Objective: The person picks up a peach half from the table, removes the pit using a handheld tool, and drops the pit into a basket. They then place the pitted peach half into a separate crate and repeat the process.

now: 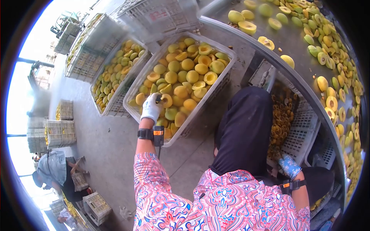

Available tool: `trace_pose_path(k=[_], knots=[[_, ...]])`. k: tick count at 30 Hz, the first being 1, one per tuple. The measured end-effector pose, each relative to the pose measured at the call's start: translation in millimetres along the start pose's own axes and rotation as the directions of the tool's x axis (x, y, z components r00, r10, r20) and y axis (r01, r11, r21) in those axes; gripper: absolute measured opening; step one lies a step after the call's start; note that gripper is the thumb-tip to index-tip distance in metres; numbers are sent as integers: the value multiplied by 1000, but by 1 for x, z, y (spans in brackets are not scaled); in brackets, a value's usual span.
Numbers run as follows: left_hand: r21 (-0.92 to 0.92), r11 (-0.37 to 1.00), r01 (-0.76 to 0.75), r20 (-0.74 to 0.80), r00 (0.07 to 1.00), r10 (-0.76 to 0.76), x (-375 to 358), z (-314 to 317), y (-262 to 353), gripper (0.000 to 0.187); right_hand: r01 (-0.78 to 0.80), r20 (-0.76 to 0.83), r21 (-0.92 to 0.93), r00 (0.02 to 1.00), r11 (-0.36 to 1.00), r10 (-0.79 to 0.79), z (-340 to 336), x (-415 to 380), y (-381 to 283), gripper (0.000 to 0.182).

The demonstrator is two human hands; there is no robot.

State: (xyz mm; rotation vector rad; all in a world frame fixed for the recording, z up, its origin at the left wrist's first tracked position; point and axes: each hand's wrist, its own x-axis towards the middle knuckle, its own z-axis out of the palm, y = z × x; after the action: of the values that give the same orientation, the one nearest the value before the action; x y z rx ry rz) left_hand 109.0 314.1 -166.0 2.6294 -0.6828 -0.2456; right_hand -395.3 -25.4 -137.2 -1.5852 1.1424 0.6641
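My left hand, in a white glove, is over the near left part of a pale plastic crate full of halved yellow peaches. Its fingers are closed around a small dark thing that I cannot make out. Right beside the fingertips is a peach half with its hollow side showing. My right hand, in a blue patterned glove, is low by my right leg. It is near a crate holding brownish-orange pieces; its fingers are partly hidden. Both wrists wear black straps with small devices.
A metal-edged table curves along my right, strewn with peach halves. More crates of peaches stand at the left. Grey crates are stacked beyond. Another person bends over crates at the far left.
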Motion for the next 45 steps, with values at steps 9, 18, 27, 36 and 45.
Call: trace_pose_path(k=[9, 18, 27, 36, 45], knots=[[94, 991, 99, -28, 995, -96, -10, 13, 32, 57, 8, -8, 18, 1000, 1000, -8, 0, -1, -4, 17], [377, 925, -43, 136, 991, -9, 1, 12, 41, 57, -3, -18, 134, 1000, 991, 5, 0, -2, -3, 16], [378, 921, -95, 58, 995, 79, 7, 30, 18, 38, 135, -36, -125, 989, 983, -140, -6, 27, 40, 35], [-12, 977, -214, -308, 930, 200, -18, 20, -10, 28, 148, -32, -208, 987, 967, -157, -8, 10, 20, 43], [-599, 777, 192, -408, 762, -503, -34, -46, -110, 30, 142, -53, -118, 987, 983, -149, -5, 14, 21, 27]])
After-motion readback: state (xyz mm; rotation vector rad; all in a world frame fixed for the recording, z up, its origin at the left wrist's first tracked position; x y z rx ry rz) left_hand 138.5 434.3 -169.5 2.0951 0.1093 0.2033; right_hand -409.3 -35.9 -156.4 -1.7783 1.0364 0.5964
